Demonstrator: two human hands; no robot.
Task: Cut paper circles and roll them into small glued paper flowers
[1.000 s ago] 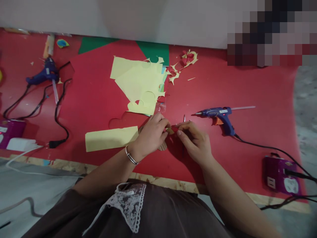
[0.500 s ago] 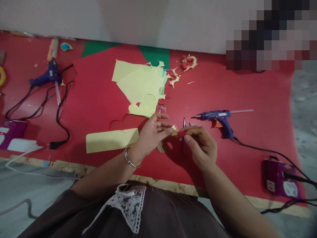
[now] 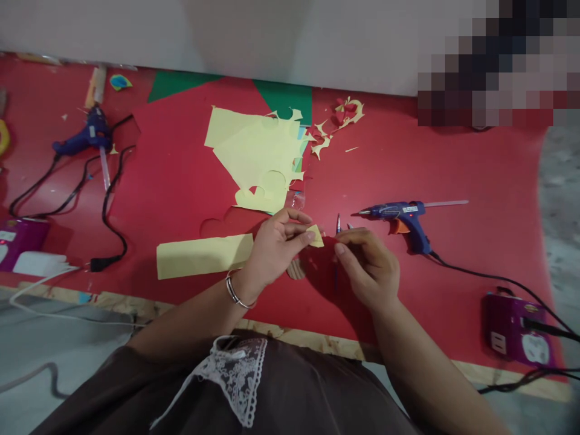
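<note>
Between thumb and fingers, my left hand (image 3: 283, 241) pinches a small yellow paper piece (image 3: 316, 236). Close by on the right, my right hand (image 3: 371, 266) has its thumb and forefinger closed on a small red paper piece (image 3: 330, 241), which blends into the red tabletop. The two pieces lie near each other; whether they touch I cannot tell. Below my left fingers sits a brown ribbed piece (image 3: 296, 269). A thin blue tool (image 3: 338, 225) lies partly hidden beside my right hand. Beyond it rests a blue glue gun (image 3: 401, 214) with an orange trigger and a glue stick at its back.
Cut yellow paper sheets (image 3: 251, 145) lie ahead, with paper scraps (image 3: 347, 115) to their right. A folded yellow strip (image 3: 203, 257) lies left of my hands. Another glue gun (image 3: 90, 133) and cords are at left. A purple power box (image 3: 516, 329) stands at right.
The yellow piece has turned in my left fingers and now shows a flatter, angular face. My right hand has barely moved, still pinching the red piece. The view has shifted slightly.
</note>
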